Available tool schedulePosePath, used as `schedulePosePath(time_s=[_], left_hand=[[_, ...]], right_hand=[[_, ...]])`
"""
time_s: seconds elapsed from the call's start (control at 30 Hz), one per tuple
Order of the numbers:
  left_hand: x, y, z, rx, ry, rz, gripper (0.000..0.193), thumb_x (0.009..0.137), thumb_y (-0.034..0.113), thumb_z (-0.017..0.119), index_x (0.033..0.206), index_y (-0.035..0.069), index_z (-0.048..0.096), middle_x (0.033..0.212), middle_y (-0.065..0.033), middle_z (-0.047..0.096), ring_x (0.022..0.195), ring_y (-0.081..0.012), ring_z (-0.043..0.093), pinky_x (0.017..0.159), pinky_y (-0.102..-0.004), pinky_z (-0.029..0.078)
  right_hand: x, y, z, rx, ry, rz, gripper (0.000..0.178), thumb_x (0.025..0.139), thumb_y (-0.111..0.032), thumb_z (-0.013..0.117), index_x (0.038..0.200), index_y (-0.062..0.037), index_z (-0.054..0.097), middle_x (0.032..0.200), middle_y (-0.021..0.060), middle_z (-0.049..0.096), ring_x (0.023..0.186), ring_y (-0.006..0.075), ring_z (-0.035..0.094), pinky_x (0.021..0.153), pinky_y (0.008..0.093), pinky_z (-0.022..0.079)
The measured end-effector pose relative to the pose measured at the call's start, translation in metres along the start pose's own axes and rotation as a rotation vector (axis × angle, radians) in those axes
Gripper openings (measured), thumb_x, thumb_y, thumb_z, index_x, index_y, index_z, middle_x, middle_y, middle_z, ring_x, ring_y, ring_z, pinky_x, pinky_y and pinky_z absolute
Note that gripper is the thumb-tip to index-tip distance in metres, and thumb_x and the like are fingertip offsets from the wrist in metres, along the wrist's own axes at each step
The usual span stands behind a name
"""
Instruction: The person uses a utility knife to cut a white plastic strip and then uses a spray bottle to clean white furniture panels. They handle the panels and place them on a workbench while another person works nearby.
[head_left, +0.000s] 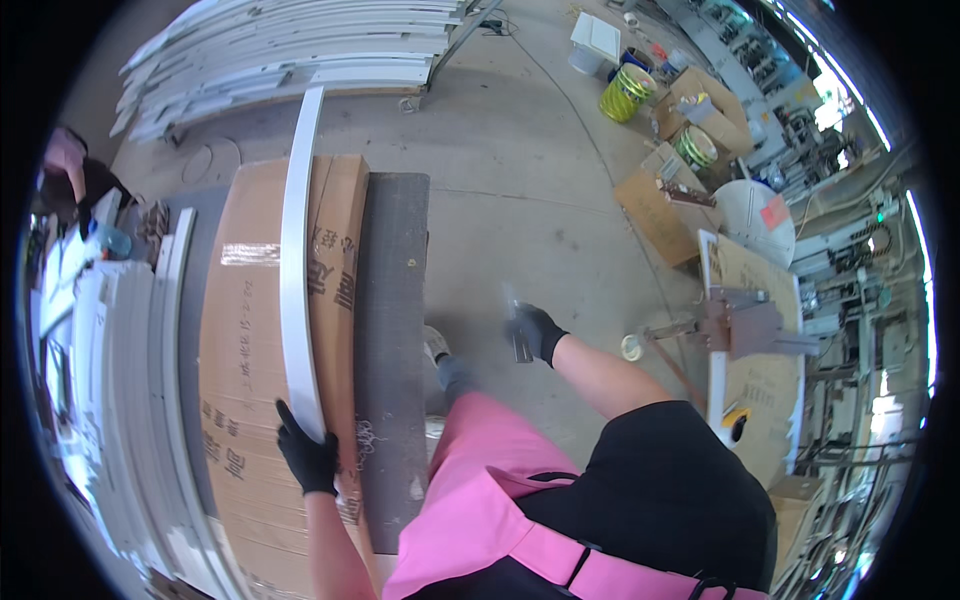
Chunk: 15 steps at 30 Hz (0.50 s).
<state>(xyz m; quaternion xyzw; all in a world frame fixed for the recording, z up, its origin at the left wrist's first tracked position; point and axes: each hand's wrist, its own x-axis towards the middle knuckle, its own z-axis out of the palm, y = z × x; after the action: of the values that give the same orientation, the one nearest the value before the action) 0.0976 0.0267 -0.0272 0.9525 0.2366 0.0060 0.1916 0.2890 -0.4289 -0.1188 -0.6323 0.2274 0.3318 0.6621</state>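
Observation:
A long white profile strip (298, 250) lies lengthwise on top of a long brown cardboard carton (245, 330). My left hand (308, 455), in a black glove, grips the strip's near end, its thumb and a finger at the two sides. The strip's far end reaches past the carton's far edge. Out to the right, above the floor, my right hand (541, 332), also black-gloved, is closed around a blurred tool (520, 345) with a dark lower part and a pale, see-through upper part. Motion blur hides what kind it is.
The carton rests on a dark board (395, 260). White profiles are stacked at the far left (290, 60) and along the left (120, 400). Another person (70, 165) stands at far left. Green buckets (628, 93), open cartons (660, 215) and a metal stand (745, 325) are at right.

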Motion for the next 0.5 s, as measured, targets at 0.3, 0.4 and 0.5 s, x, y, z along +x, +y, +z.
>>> schedulePosePath(time_s=[0.3, 0.4, 0.5], left_hand=[[-0.099, -0.005, -0.034, -0.374, -0.095, -0.168, 0.071, 0.065, 0.036, 0.081, 0.122, 0.002, 0.057, 0.096, -0.0216, 0.068, 0.09, -0.0378, 0.066, 0.077, -0.0428, 0.052], [-0.135, 0.016, -0.065, -0.36, 0.015, -0.259, 0.068, 0.065, 0.034, 0.081, 0.122, 0.006, 0.058, 0.092, -0.0186, 0.069, 0.085, -0.0347, 0.068, 0.074, -0.0419, 0.053], [-0.151, 0.044, -0.089, -0.413, 0.284, -0.225, 0.059, 0.066, 0.033, 0.082, 0.115, 0.007, 0.061, 0.091, -0.0175, 0.069, 0.084, -0.0345, 0.067, 0.072, -0.0412, 0.052]], right_hand=[[-0.047, -0.064, 0.149, 0.288, -0.512, -0.123, 0.015, 0.084, -0.015, 0.067, 0.094, -0.0076, 0.06, 0.077, 0.0041, 0.06, 0.071, 0.0164, 0.06, 0.067, 0.0287, 0.05], [-0.068, -0.095, 0.201, 0.182, -0.573, -0.185, 0.024, 0.093, -0.029, 0.064, 0.105, -0.0076, 0.061, 0.088, 0.0037, 0.063, 0.082, 0.0159, 0.063, 0.076, 0.0328, 0.054], [-0.113, -0.107, 0.269, 0.152, -0.856, -0.23, 0.028, 0.094, -0.024, 0.062, 0.115, -0.0062, 0.061, 0.104, 0.0059, 0.064, 0.097, 0.0163, 0.063, 0.084, 0.0359, 0.054]])
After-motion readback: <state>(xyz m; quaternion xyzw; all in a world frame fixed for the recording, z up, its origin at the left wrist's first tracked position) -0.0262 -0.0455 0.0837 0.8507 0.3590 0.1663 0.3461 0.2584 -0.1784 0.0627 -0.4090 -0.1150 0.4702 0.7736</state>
